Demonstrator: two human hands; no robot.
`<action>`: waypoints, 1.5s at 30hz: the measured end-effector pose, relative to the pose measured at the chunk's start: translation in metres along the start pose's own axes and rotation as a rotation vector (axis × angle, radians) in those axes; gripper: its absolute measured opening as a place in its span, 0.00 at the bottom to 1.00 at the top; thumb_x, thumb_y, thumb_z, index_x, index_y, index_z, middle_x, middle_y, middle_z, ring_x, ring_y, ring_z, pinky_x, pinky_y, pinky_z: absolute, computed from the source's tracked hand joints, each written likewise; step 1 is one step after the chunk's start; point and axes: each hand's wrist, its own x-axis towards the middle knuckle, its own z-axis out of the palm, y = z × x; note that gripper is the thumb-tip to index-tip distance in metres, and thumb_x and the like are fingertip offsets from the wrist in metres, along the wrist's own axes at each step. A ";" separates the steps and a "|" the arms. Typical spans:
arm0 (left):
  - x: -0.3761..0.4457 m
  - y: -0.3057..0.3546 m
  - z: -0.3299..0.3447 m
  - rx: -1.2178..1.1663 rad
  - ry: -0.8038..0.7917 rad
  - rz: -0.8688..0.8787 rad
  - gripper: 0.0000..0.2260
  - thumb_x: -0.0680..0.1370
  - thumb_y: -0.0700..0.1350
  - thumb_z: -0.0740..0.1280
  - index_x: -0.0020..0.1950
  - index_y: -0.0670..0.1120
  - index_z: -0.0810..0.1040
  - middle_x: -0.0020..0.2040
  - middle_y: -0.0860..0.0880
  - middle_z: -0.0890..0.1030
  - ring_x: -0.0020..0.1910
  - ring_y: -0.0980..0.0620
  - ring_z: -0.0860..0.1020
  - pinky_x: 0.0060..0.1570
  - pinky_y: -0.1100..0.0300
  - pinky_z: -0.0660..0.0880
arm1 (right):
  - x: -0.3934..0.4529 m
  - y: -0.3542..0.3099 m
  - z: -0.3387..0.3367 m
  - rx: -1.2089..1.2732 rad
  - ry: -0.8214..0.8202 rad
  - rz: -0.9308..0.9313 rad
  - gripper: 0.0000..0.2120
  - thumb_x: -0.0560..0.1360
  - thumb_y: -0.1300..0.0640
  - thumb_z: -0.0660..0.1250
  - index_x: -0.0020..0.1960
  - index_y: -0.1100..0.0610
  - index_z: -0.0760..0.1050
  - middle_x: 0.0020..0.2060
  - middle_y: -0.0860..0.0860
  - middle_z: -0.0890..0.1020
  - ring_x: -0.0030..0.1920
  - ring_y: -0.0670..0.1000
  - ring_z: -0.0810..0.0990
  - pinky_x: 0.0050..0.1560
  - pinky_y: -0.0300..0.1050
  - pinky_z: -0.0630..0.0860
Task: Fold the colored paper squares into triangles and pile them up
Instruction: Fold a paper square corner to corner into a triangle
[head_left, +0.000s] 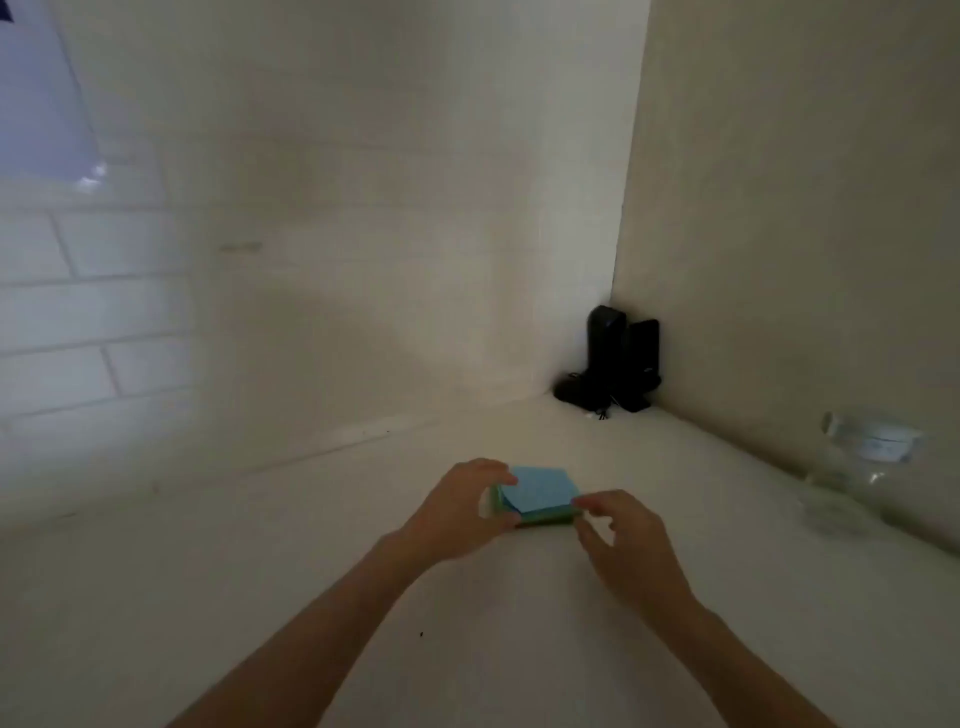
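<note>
A small stack of colored paper squares (543, 493) lies on the white table (260, 597), blue sheet on top and green below. My left hand (462, 512) holds the stack's left side, thumb over the top edge and fingers curled round the near corner. My right hand (623, 540) is at the stack's right corner, its thumb and forefinger pinching the edge of the paper there. The image is blurred, so I cannot tell which sheet the right fingers have.
Two black upright devices (618, 358) with a cable stand in the far corner where the walls meet. A clear plastic bottle (862, 467) lies by the right wall. White tiles cover the left wall.
</note>
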 end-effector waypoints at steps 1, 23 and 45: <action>0.001 -0.006 0.003 0.029 -0.012 0.035 0.20 0.71 0.46 0.74 0.61 0.45 0.77 0.66 0.46 0.73 0.66 0.49 0.70 0.65 0.66 0.61 | 0.001 0.002 0.009 -0.008 -0.022 -0.034 0.13 0.68 0.64 0.72 0.52 0.57 0.80 0.47 0.50 0.82 0.47 0.48 0.80 0.51 0.35 0.73; 0.015 -0.027 0.011 0.171 0.096 0.361 0.09 0.70 0.52 0.65 0.38 0.50 0.83 0.39 0.52 0.83 0.39 0.50 0.78 0.39 0.57 0.74 | 0.021 -0.001 0.058 -0.312 -0.044 -0.267 0.15 0.74 0.41 0.58 0.48 0.44 0.81 0.52 0.44 0.81 0.57 0.48 0.77 0.61 0.58 0.67; -0.103 0.030 0.026 -0.146 0.050 0.176 0.10 0.72 0.55 0.69 0.43 0.49 0.82 0.41 0.54 0.83 0.41 0.59 0.78 0.45 0.64 0.73 | -0.078 -0.034 0.001 -0.040 -0.190 -0.189 0.13 0.69 0.42 0.64 0.39 0.49 0.83 0.37 0.43 0.83 0.38 0.42 0.78 0.42 0.33 0.72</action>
